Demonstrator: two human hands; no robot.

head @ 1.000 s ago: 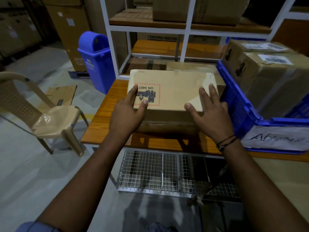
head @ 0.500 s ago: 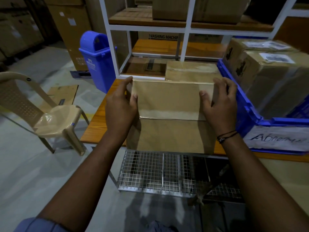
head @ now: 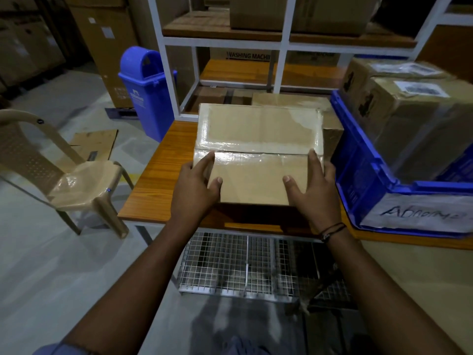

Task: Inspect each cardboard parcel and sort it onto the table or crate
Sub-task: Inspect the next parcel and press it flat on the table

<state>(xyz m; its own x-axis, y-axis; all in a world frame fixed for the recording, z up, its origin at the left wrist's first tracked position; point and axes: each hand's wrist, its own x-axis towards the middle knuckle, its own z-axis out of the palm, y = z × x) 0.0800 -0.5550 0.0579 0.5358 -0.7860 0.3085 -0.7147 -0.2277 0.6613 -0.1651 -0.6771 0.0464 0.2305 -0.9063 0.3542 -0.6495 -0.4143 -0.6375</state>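
Far left, a beige plastic chair (head: 76, 175) stands on the grey floor, with a flattened sheet of cardboard (head: 94, 142) lying just behind it; next along, a blue swing-lid dustbin (head: 146, 90) stands against the far left corner of the wooden table (head: 158, 180). Over that table, the left hand (head: 197, 190) grips the near left corner of the cardboard parcel (head: 258, 155), thumb flat on top, forefinger stretched along the side edge, the other fingers hidden below. The parcel sits dead centre over the table, plain taped face up, glossy tape across its middle seam; there is dark shadow under its near edge, and whether it touches the wood cannot be told. Behind it lies a second brown parcel (head: 330, 124), close against its far right corner. The right hand (head: 312, 190) clamps the near right corner the same way, thumb on top, and a dark band (head: 332, 230) circles that wrist; so the hands are apart, one at each corner. Further right, the blue crate (head: 358, 170) stands on the table close by the parcel, loaded with taped boxes (head: 409, 124), and a white handwritten label (head: 422, 213) reading "Abnorm" covers its front. A white-framed rack (head: 281, 42) of cartons rises behind; a wire mesh shelf (head: 243, 267) lies under the table.
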